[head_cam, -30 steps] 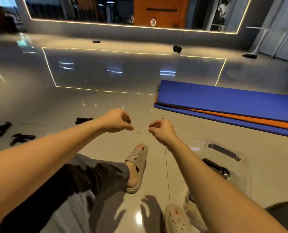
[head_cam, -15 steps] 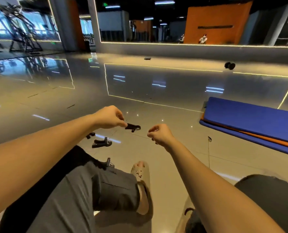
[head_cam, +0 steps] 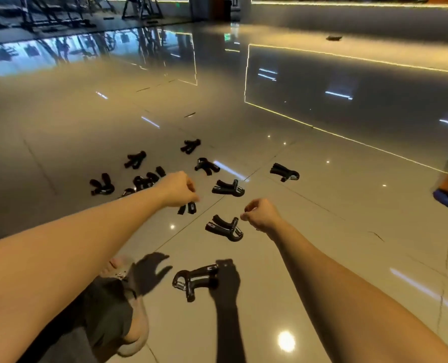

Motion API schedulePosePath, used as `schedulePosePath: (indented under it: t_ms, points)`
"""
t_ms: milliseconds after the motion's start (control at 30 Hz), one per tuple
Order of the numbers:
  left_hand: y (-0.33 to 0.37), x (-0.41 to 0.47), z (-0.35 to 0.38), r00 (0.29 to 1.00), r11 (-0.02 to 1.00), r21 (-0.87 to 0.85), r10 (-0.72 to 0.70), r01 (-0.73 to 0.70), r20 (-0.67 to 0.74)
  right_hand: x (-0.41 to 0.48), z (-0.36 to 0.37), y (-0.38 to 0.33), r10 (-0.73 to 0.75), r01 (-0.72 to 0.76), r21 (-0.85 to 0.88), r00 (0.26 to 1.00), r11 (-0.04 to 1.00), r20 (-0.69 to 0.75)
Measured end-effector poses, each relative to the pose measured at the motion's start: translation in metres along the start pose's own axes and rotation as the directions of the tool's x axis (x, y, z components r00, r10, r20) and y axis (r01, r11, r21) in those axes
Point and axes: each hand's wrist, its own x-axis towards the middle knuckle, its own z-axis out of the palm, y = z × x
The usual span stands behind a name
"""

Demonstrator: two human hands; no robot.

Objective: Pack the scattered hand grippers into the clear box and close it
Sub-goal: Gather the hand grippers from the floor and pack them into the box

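Fingers [head_cam: 192,192] on the left hand [head_cam: 177,188] and right hand [head_cam: 261,214] curl inward, gripping nothing. Since a second ago the view has swung off the clear box, now out of sight, onto the hand grippers [head_cam: 224,227] scattered over the floor [head_cam: 322,205]; collecting can start.

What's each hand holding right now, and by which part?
Right hand: nothing, fingers curled. Left hand: cannot tell; handle ends of a hand gripper show just below its curled fingers, held or merely lying beneath.

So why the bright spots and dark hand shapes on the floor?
Head view: light glares off the glossy floor; the left hand and right hand cast hard shadows beside the nearest gripper; the wide lens bends the edges; slight blur.
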Motion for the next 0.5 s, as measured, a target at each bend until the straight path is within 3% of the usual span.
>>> schedulePosePath:
  t_ms: [167,500]
  points:
    - [-0.063,0.026,0.070,0.987,0.985,-0.112,-0.120,0.131,0.103,0.062,0.054,0.000,0.002,0.010,-0.153,0.997,0.988,0.079]
    - [-0.115,0.040,0.251,0.957,0.953,-0.275,-0.046,0.128,0.288,0.160,0.127,0.069,-0.115,0.174,-0.479,0.982,0.860,0.149]
